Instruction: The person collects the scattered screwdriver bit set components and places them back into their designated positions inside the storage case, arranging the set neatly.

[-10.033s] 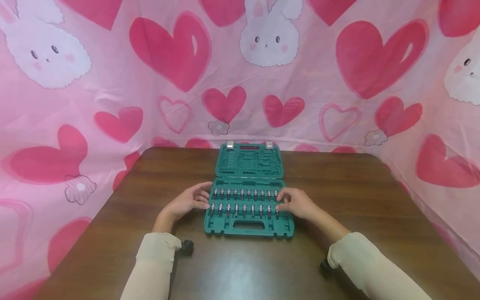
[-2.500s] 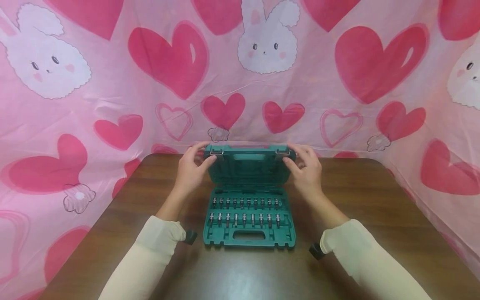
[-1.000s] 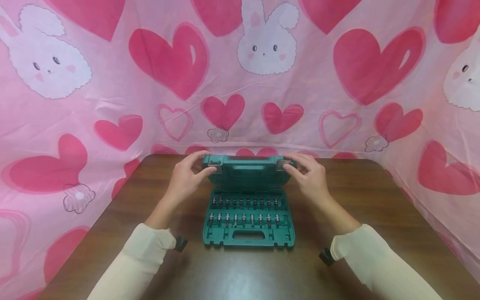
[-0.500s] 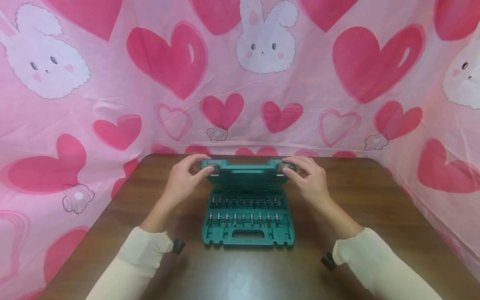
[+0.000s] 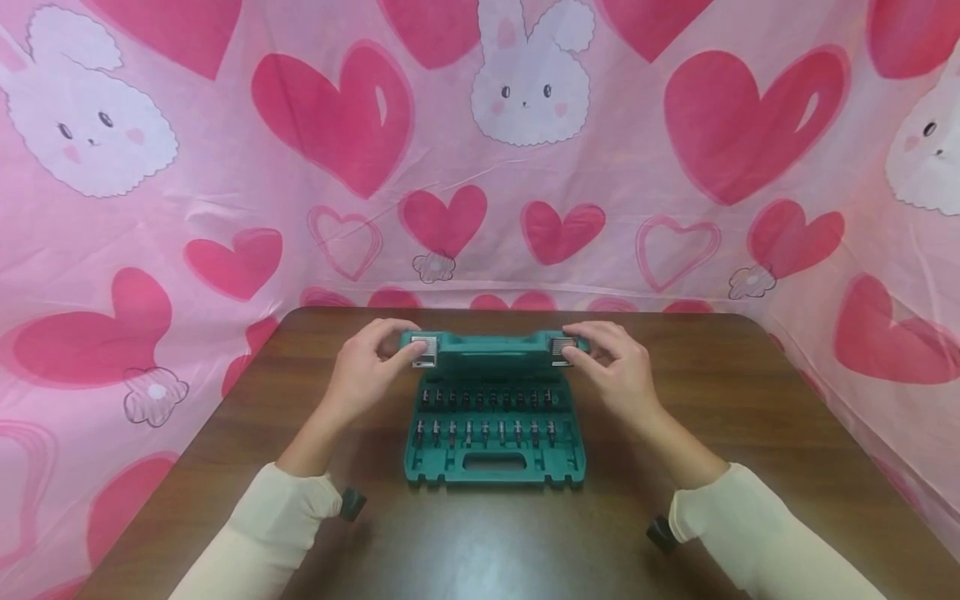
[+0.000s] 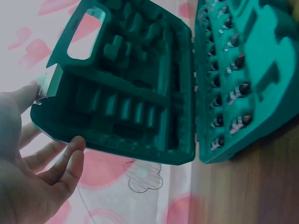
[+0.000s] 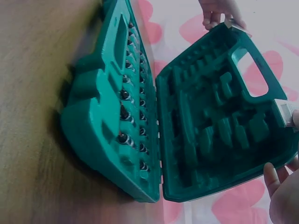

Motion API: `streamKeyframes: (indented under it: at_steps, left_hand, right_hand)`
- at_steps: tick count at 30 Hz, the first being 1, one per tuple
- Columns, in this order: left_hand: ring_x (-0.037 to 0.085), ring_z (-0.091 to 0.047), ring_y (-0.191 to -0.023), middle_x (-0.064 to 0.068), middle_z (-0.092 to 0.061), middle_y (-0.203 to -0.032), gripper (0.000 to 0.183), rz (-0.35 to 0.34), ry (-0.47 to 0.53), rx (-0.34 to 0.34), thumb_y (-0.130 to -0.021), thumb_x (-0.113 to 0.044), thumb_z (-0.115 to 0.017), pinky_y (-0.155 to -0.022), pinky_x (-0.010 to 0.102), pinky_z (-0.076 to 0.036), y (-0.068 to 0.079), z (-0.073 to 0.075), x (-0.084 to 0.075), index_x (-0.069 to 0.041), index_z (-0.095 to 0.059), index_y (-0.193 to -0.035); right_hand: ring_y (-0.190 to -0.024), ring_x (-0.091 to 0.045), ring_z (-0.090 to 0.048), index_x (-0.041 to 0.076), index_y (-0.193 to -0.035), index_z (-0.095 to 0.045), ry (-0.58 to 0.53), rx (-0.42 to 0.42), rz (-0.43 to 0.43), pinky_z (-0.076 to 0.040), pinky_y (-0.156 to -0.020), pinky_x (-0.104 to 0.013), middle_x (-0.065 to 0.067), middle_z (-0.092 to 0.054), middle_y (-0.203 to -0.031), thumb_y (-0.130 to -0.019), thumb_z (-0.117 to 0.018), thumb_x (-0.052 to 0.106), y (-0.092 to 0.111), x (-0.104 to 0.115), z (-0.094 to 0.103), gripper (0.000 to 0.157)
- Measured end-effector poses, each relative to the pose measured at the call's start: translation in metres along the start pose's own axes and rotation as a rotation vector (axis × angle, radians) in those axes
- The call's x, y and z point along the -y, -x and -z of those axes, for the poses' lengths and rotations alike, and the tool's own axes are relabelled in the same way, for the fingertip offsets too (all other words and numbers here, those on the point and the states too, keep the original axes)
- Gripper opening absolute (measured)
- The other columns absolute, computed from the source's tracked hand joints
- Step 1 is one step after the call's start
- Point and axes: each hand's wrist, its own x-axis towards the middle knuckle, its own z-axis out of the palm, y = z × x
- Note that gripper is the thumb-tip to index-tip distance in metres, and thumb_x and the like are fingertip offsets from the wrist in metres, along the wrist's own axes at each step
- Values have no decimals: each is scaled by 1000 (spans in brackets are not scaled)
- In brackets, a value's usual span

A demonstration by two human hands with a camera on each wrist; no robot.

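A green plastic tool case lies on the table with its lid partly raised, tilted over the base. Two rows of metal bit sockets sit in the base. My left hand grips the lid's left corner, thumb on the metal latch. At the opposite corner, my right hand holds the lid the same way, thumb at the right latch. The wrist views show the lid's inside with moulded recesses holding nothing.
The case rests on a brown wooden table. A pink curtain with hearts and rabbits hangs behind and at both sides. A small black device shows at my left cuff, another at the right.
Earlier the lid lay fully back and my hands were at the base's sides. Both hands then took the lid's corners, raised it, and have brought it forward and down over the base.
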Motion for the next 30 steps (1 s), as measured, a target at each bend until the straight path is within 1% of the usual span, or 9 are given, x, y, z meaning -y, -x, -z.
streamKeyframes:
  at_steps: [4, 8, 13, 14, 16, 18, 20, 25, 30]
  left_hand:
    - [19, -57, -85, -2, -60, -102, 39, -1, 26, 15, -88, -47, -69, -69, 36, -53, 1, -2, 4, -20, -66, -117]
    - [19, -59, -85, -1, -60, -102, 40, -1, 58, 43, -88, -45, -70, -69, 36, -54, 2, -3, 9, -18, -65, -117]
    - [19, -59, -86, -1, -59, -103, 40, -1, 84, 74, -88, -44, -71, -70, 36, -54, 2, -6, 14, -17, -64, -117]
    - [19, -59, -87, 0, -59, -103, 41, -1, 85, 78, -88, -44, -71, -70, 37, -54, 2, -6, 15, -17, -64, -117]
    - [19, -58, -88, -1, -59, -104, 43, 1, 81, 87, -88, -45, -70, -71, 37, -54, 2, -8, 18, -16, -63, -118]
    - [19, -58, -89, -1, -59, -106, 42, 5, 74, 96, -88, -45, -70, -71, 36, -54, 3, -9, 20, -17, -63, -118]
    - [19, -58, -89, -2, -58, -106, 40, 5, 66, 103, -87, -44, -71, -72, 36, -53, 3, -11, 22, -19, -63, -117]
    - [19, -57, -89, -2, -58, -106, 35, -7, 54, 116, -88, -39, -72, -72, 36, -53, 4, -15, 27, -19, -63, -115]
    - [20, -54, -90, -1, -56, -106, 33, 4, 38, 136, -87, -36, -73, -75, 37, -51, 5, -17, 31, -19, -63, -113]
  right_hand:
    - [-89, -18, -58, 13, -118, -71, -1, 24, -18, -53, -72, -24, 0, -65, -116, -85, -77, 18, 3, -2, -2, 33]
    - [-94, -23, -59, 11, -118, -71, -15, 33, -25, -53, -75, -26, -4, -65, -116, -85, -77, 14, 5, -4, -4, 34]
    - [-100, -29, -59, 0, -117, -69, -18, 57, -44, -55, -79, -39, -15, -63, -117, -84, -75, 3, 7, 22, -1, 33]
    - [-102, -30, -58, -2, -117, -68, -16, 65, -52, -55, -80, -38, -17, -63, -117, -84, -74, 1, 7, 24, -1, 33]
    - [-105, -29, -57, -1, -118, -68, -26, 74, -53, -54, -82, -31, -17, -63, -119, -84, -74, 2, 8, 16, -3, 34]
    - [-108, -27, -56, 1, -118, -68, -34, 79, -48, -50, -83, -20, -15, -63, -120, -84, -75, 3, 9, 1, -7, 35]
    - [-110, -25, -55, 5, -118, -69, -32, 81, -42, -47, -82, -14, -13, -64, -122, -84, -76, 6, 11, -13, -11, 36]
    - [-111, -19, -54, 13, -117, -71, -17, 87, -49, -52, -82, -26, -4, -65, -122, -84, -79, 16, 15, -24, -14, 34]
    - [-111, -17, -53, 12, -117, -71, -22, 103, -72, -55, -80, -37, 0, -66, -120, -83, -79, 22, 17, -27, -16, 36]
